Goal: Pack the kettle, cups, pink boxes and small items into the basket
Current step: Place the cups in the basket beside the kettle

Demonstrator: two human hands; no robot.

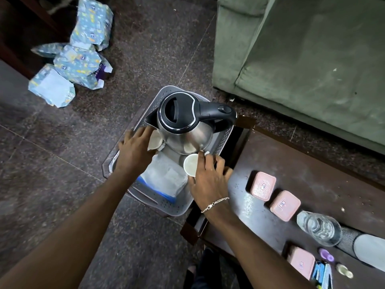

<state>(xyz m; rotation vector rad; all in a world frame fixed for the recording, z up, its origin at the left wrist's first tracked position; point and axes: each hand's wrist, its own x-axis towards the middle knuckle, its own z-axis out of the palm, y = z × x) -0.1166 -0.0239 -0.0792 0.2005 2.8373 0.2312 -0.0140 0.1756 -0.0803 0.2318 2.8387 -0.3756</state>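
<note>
Both hands seat cups beside the kettle (185,124) in the basket (179,209) off the tabletop's (312,174) left edge: left hand (135,149) holds one cup (155,140), right hand (208,178) another (190,164); lower each upright into a free gap, as three pink boxes (263,185) wait.

I see the kettle (185,130) w/ a polished steel body, shiny and smooth; its lid and handle look like glossy black plastic. The basket (179,209) is grey matt plastic, perforated walls. The cup (190,164) looks smooth, off-white, prob. ceramic or plastic, can't tell. The pouch (164,180) inside looks like thin translucent plastic film. The pink boxes (263,185) have matt plastic lids. The bench (312,176) is dark wood, semi-gloss, dusty. The glass (319,228) is clear, glossy. The floor (62,153) is speckled polished stone. The sofa (302,59) is green cloth, matt, slightly worn. The bags (83,59) look like crinkled printed paper.
</note>
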